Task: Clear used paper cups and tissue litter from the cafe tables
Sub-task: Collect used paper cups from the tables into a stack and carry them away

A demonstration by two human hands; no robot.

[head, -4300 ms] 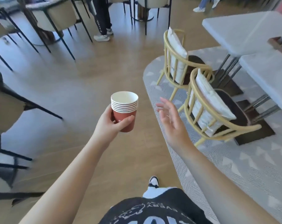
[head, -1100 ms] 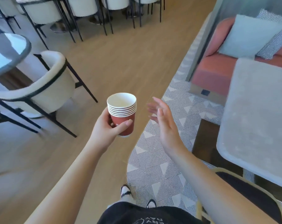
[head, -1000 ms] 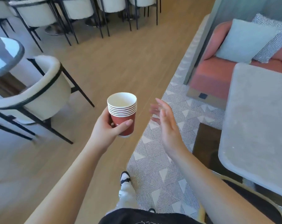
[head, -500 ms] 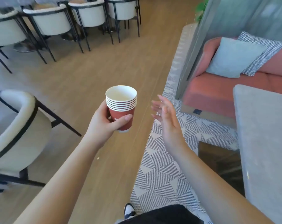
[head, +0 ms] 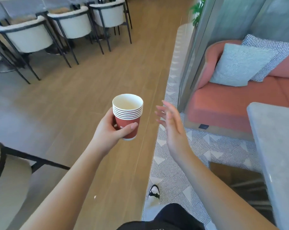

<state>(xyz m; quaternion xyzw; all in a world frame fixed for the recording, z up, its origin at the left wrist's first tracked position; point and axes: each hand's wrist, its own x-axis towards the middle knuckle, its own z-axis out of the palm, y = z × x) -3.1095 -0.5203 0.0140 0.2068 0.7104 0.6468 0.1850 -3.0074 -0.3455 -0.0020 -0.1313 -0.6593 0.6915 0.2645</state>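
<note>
A stack of several nested red paper cups [head: 129, 117] with white rims is held upright in front of me, above the wooden floor. My left hand [head: 109, 132] grips the stack round its lower red part, thumb across the front. My right hand [head: 171, 125] hovers just right of the cups with its fingers spread and relaxed, holding nothing. The top cup looks empty inside.
A grey table [head: 278, 146] edge runs along the right. Behind it stands a pink sofa [head: 231, 100] with cushions [head: 240, 63]. White chairs with black frames [head: 29, 37] line the far left, one more [head: 6, 171] at near left. A small scrap [head: 95, 197] lies on the floor.
I have walked forward along the rug's edge: the sofa and far chairs are nearer, the near left chair has slid back. Both hands keep the same pose with the cups.
</note>
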